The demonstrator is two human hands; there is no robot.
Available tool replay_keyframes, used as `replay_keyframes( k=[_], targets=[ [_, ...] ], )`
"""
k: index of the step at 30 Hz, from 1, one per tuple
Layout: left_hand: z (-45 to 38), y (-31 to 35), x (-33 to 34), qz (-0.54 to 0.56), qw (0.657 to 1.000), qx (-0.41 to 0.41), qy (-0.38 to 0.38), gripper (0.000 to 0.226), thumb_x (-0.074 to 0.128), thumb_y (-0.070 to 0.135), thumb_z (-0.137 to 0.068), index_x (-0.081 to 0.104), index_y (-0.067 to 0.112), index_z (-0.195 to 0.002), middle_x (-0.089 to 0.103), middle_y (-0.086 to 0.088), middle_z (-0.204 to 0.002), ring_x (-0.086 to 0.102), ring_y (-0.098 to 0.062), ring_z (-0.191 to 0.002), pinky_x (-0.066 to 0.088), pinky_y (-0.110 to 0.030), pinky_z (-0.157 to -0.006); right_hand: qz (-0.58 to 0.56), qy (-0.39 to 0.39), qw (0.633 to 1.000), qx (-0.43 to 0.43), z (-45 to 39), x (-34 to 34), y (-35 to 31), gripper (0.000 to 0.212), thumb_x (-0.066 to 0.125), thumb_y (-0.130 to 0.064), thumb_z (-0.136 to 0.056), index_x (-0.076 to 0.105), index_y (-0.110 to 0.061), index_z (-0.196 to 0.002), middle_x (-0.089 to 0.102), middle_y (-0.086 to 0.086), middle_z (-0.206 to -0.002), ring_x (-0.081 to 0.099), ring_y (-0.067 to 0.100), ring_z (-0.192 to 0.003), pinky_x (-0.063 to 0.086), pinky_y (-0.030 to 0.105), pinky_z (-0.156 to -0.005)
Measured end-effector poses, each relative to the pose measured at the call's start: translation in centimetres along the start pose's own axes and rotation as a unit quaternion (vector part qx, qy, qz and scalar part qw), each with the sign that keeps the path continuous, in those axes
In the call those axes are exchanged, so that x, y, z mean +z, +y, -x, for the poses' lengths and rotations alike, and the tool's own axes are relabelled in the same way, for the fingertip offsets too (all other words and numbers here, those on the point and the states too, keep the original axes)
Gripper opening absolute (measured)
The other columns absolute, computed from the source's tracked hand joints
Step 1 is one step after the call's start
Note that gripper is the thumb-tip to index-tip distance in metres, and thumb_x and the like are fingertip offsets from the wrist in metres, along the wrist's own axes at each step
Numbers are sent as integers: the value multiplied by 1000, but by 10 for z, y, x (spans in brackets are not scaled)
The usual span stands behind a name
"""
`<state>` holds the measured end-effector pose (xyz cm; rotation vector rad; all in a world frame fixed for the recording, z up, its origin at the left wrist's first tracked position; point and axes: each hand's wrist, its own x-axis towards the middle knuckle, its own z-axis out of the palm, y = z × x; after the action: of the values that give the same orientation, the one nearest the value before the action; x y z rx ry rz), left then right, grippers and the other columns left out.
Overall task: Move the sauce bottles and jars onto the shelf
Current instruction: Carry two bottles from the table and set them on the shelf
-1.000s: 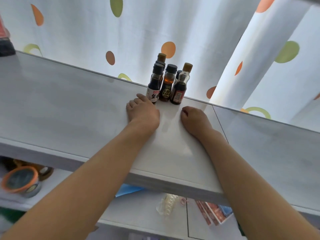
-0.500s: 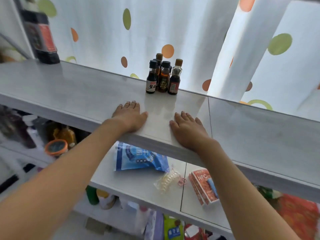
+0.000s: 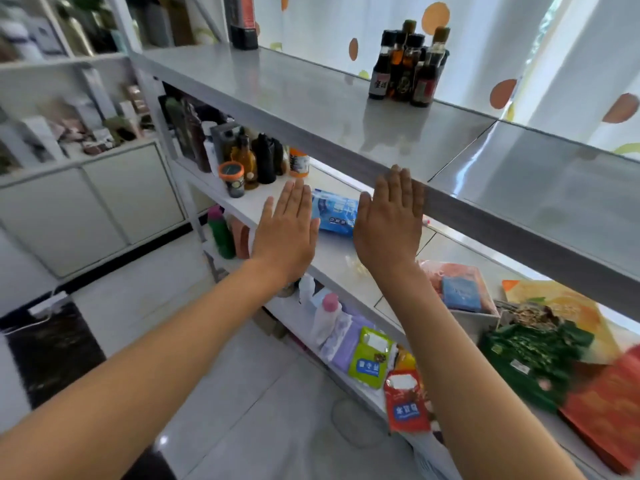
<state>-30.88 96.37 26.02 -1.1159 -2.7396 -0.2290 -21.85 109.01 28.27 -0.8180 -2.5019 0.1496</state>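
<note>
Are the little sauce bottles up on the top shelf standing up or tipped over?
Standing up. The sauce bottles sit bunched together on the top shelf, caps pointing upward, none lying on its side.

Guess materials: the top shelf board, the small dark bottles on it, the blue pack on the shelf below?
Top shelf board: looks like glossy grey laminate or coated panel; it mirrors the bottles faintly.
Small dark bottles: probably glass, maybe clear plastic; amber liquid shows through, paper labels, dark caps.
Blue pack: soft plastic film, going by its shine and creases.
</note>
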Motion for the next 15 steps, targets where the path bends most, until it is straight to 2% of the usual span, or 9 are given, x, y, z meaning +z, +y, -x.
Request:
replay_keyframes(
  k=[2,4,6,9,15],
  targets=[
    [35,-6,4,13,1000,-19,-7,59,14,36,-104,-6,9,-152,-9,-7,-162,-10,-18,-149,2,-42,-122,-74,-55,995,-23,26,2,-14,53,23,-31,-107,23,-6,-154,21,11,-163,12,22,-152,3,36,-124],
    [68,-13,5,29,999,-44,-10,58,14,35,-104,-7,9,-152,-9,-7,-162,-10,-18,-149,2,-42,-122,-67,-133,986,-69,54,12,-33,56,18,-34,-107,11,-9,-157,7,7,-166,1,17,-153,-3,33,-124],
    [97,-23,5,54,996,-77,-7,59,13,36,-104,-7,9,-152,-10,-7,-162,-11,-18,-149,1,-41,-122,-65,-173,976,-118,79,23,-55,57,15,-36,-107,5,-11,-157,-1,6,-166,-6,15,-152,-9,31,-122],
    [146,-53,1,91,987,-134,6,60,13,40,-104,-7,10,-152,-11,-6,-161,-11,-16,-148,2,-41,-122,-91,-204,958,-182,110,37,-97,57,15,-36,-107,5,-13,-158,-1,5,-166,-6,14,-152,-10,30,-121],
    [262,-145,-22,57,966,-252,27,62,13,40,-103,-5,8,-152,-8,-8,-162,-8,-18,-149,-1,-39,-122,-217,-234,904,-286,193,43,-215,53,25,-29,-108,15,-9,-156,10,5,-165,2,13,-152,-2,26,-122]
  ],
)
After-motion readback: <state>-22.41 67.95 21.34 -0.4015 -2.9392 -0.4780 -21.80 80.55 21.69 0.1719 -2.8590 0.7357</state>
